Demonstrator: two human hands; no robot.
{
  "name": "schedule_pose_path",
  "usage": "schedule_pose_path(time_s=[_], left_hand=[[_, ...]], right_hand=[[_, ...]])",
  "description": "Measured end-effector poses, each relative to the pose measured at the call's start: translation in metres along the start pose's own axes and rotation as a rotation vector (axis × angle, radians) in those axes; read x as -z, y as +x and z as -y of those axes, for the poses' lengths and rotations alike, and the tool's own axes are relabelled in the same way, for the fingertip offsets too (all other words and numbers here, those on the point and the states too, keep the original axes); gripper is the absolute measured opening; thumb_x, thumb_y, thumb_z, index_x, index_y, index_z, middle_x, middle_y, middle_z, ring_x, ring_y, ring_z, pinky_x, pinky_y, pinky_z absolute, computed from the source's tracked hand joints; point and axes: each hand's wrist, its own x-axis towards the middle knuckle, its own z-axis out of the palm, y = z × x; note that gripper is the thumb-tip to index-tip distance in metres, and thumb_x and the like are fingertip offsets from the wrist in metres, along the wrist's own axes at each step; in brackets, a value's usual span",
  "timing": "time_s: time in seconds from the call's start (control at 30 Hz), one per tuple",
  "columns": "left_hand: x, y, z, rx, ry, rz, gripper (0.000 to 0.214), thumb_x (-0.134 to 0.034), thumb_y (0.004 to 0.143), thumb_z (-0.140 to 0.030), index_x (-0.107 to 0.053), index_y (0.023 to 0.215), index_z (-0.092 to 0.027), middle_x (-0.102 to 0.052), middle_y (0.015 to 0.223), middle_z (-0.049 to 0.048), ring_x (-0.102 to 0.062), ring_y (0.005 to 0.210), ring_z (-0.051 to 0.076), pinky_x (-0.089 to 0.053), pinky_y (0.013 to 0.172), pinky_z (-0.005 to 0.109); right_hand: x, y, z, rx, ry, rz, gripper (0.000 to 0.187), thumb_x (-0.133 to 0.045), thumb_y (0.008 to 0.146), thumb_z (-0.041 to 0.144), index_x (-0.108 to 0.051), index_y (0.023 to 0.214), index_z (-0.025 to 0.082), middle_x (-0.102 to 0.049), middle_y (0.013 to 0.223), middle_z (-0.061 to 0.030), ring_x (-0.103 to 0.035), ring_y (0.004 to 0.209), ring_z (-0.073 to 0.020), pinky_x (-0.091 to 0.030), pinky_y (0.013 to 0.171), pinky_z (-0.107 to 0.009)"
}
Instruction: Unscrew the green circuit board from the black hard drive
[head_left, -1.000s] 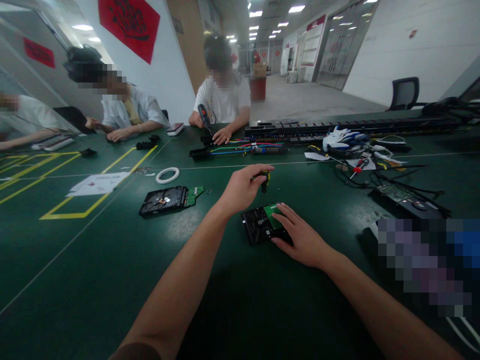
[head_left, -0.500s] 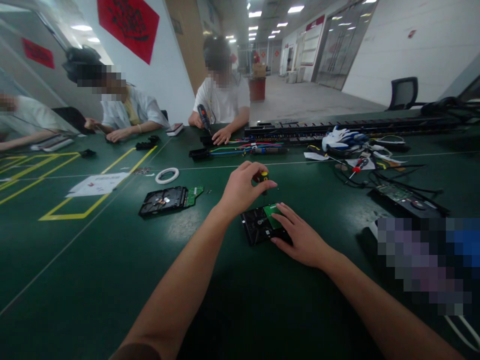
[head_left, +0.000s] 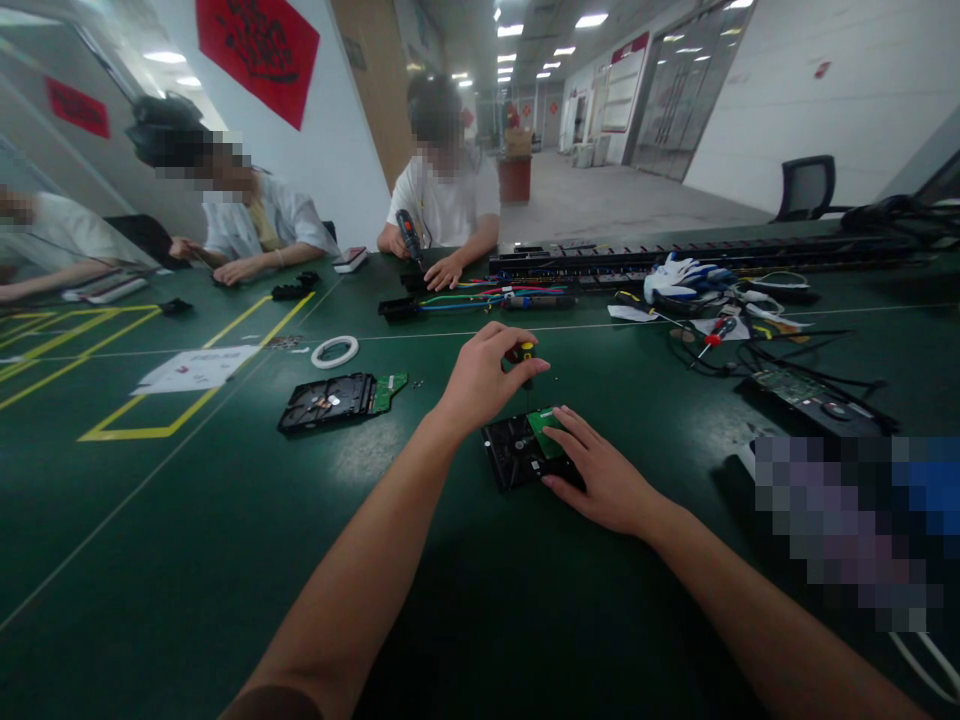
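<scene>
My left hand [head_left: 486,372] is closed around the handle of a small screwdriver [head_left: 528,352] with a yellow top. The screwdriver stands upright, its thin shaft pointing down at the far edge of a black hard drive [head_left: 511,452]. A green circuit board [head_left: 541,428] covers part of the drive's upper face; exactly where the tip meets it is too small to tell. My right hand [head_left: 600,470] lies over the drive's right end with fingers spread, hiding that end. Its fingertips touch the board, and the thumb is at the near edge.
Left of my arm lie another hard drive [head_left: 330,402], a white ring [head_left: 334,351] and a paper sheet [head_left: 193,368]. To the right are gloves [head_left: 686,280], a red screwdriver [head_left: 720,336], cables and an open drive [head_left: 817,398]. Across the table a person [head_left: 442,200] holds a power screwdriver.
My left hand and the screwdriver handle have shifted very slightly. The right hand and the hard drive stay in place.
</scene>
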Motion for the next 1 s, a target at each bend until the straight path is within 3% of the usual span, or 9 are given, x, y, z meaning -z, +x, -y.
schedule_pose_path(time_s=[0.67, 1.0], left_hand=[[-0.0012, 0.0004, 0.0028, -0.026, -0.067, 0.096, 0.04, -0.059, 0.098, -0.006, -0.066, 0.133, -0.025, -0.073, 0.133, 0.0049, -0.07, 0.117, 0.021, -0.057, 0.102, 0.04], [-0.0008, -0.0005, -0.0012, -0.014, -0.06, 0.064, 0.027, -0.077, 0.094, -0.024, -0.071, 0.121, -0.023, -0.075, 0.116, 0.0052, -0.072, 0.096, 0.018, -0.059, 0.081, 0.031]], right_hand=[[-0.0013, -0.0004, -0.0008, 0.009, -0.001, -0.013, 0.066, -0.065, 0.099, 0.047, -0.043, 0.157, 0.026, -0.032, 0.172, -0.0146, -0.024, 0.161, -0.0384, -0.034, 0.125, -0.067], [-0.0007, -0.0003, -0.0004, 0.0, -0.009, -0.003, 0.063, -0.064, 0.099, 0.048, -0.046, 0.156, 0.025, -0.033, 0.172, -0.0144, -0.023, 0.161, -0.0387, -0.034, 0.125, -0.068]])
